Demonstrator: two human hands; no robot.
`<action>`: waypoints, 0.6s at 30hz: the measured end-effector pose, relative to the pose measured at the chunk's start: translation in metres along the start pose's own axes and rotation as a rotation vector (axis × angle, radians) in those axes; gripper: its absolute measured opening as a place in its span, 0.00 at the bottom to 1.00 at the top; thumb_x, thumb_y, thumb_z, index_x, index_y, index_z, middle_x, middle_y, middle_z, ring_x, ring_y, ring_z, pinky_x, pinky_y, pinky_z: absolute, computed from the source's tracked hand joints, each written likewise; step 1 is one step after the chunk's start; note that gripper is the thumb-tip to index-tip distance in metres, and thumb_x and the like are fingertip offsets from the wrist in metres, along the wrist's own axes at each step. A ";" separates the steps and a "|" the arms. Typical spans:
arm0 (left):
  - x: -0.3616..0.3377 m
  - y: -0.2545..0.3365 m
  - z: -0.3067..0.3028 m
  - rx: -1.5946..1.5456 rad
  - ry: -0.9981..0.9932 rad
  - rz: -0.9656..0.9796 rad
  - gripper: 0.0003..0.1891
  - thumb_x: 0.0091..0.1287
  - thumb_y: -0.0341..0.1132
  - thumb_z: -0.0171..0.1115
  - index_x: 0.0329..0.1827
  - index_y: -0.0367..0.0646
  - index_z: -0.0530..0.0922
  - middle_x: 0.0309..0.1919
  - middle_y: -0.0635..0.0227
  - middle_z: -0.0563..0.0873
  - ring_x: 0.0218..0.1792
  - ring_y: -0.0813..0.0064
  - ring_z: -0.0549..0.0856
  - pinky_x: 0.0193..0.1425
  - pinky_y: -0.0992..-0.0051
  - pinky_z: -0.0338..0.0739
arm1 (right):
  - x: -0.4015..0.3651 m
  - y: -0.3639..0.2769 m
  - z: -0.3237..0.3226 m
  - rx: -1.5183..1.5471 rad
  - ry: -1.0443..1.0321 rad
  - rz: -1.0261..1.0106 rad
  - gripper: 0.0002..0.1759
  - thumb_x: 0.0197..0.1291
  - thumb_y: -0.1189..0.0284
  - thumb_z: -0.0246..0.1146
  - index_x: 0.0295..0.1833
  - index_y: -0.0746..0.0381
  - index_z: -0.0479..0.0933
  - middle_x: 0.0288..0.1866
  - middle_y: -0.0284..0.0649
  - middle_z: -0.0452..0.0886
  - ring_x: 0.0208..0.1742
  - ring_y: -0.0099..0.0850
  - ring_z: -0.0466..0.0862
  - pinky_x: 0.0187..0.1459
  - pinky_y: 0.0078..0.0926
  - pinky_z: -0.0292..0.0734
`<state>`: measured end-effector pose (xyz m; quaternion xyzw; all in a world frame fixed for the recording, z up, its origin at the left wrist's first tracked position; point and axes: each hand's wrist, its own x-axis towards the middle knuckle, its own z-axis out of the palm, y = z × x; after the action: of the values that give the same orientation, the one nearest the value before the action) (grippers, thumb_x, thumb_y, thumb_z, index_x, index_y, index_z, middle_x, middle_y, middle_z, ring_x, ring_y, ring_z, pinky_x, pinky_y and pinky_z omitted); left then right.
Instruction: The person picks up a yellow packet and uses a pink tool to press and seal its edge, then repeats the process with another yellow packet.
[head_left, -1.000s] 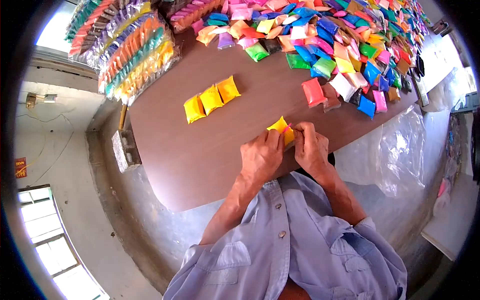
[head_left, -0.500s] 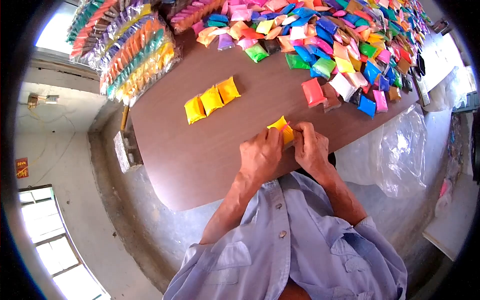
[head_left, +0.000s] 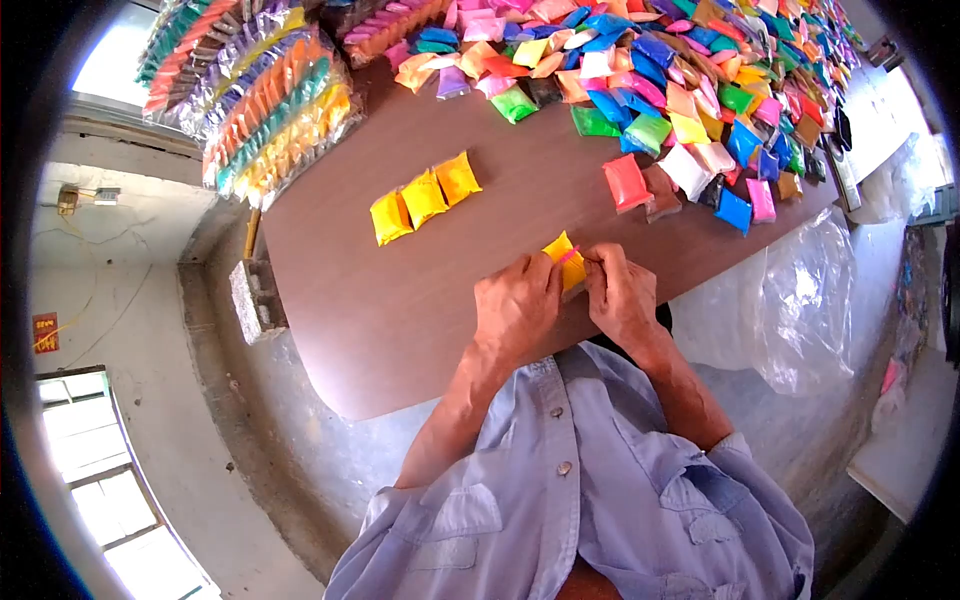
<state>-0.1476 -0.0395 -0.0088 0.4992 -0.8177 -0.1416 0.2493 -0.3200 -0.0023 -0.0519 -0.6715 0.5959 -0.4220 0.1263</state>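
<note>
Near the front edge of the brown table, a small yellow packet [head_left: 561,251] is held between both hands, with a thin pink strip lying across it. My left hand [head_left: 516,308] has its fingers closed on the packet's left side. On the right side, my right hand [head_left: 622,288] pinches the packet's edge; its fingertips are partly hidden. Farther up the table to the left, three yellow packets [head_left: 426,198] lie side by side in a slanting row.
A large heap of multicoloured packets [head_left: 650,75] covers the table's far right. Clear bags of packed rows [head_left: 275,115] stand at the far left. The brown tabletop [head_left: 345,290] has a rounded near corner. A clear plastic bag [head_left: 800,310] hangs by the right edge.
My left hand has shifted slightly left, showing more of the yellow packet and pink strip. My right hand stays almost where it was, and the row of three packets is unmoved.
</note>
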 end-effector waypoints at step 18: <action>-0.043 -0.057 -0.029 -0.179 0.244 -0.306 0.07 0.69 0.30 0.74 0.36 0.36 0.85 0.26 0.56 0.86 0.25 0.67 0.85 0.33 0.69 0.80 | 0.004 -0.008 -0.020 0.147 -0.087 0.034 0.12 0.73 0.79 0.61 0.59 0.63 0.82 0.43 0.52 0.90 0.42 0.50 0.92 0.42 0.43 0.87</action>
<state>-0.0728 -0.0274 -0.0234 0.6069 -0.6802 -0.1885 0.3652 -0.3290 0.0026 -0.0331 -0.6679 0.5687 -0.4327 0.2080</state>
